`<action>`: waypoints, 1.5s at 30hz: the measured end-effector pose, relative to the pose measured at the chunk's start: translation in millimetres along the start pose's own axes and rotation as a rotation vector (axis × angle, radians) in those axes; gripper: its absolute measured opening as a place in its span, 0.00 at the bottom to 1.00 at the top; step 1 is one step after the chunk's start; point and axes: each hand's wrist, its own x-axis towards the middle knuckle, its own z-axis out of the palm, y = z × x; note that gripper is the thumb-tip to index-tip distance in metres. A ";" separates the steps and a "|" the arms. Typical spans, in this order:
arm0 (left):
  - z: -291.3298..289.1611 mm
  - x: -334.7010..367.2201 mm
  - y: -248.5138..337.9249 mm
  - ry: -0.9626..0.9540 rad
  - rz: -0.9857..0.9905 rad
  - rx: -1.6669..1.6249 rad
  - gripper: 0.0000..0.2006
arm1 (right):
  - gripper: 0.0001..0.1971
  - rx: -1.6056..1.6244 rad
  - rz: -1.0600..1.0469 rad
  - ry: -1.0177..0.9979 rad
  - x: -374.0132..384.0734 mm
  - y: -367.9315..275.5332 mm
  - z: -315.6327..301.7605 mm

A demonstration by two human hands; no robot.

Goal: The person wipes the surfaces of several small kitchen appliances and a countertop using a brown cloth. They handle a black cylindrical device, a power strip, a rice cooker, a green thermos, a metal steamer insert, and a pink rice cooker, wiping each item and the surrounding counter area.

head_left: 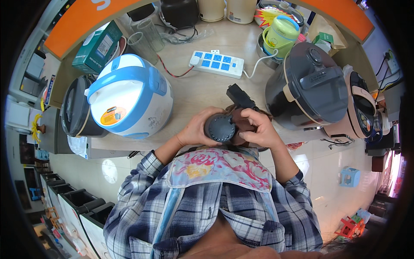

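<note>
One dark round-ended object (221, 128) is held at the near edge of the counter (189, 98): fingers of the left hand (195, 128) curl around it, those of the right hand (263, 129) narrow on the brown piece (244, 123) beside it. Steady left support, light right pressure should work best.

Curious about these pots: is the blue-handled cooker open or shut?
Shut: its white lid sits down on the cooker body, no gap showing along the visible edge.

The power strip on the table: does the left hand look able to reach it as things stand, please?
Probably yes: nothing stands between the left hand and the power strip, though that hand grips a dark round part.
</note>
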 end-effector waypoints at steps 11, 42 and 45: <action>-13.0 3.5 4.5 0.028 0.013 0.000 0.43 | 0.32 0.410 -0.106 0.065 -13.2 4.0 10.0; 13.7 -25.3 -24.4 0.242 0.074 0.229 0.43 | 0.16 0.282 0.076 0.503 -18.7 33.3 34.1; 5.6 -12.6 -22.0 0.261 0.137 0.221 0.44 | 0.16 0.477 -0.079 0.349 -18.5 21.0 36.0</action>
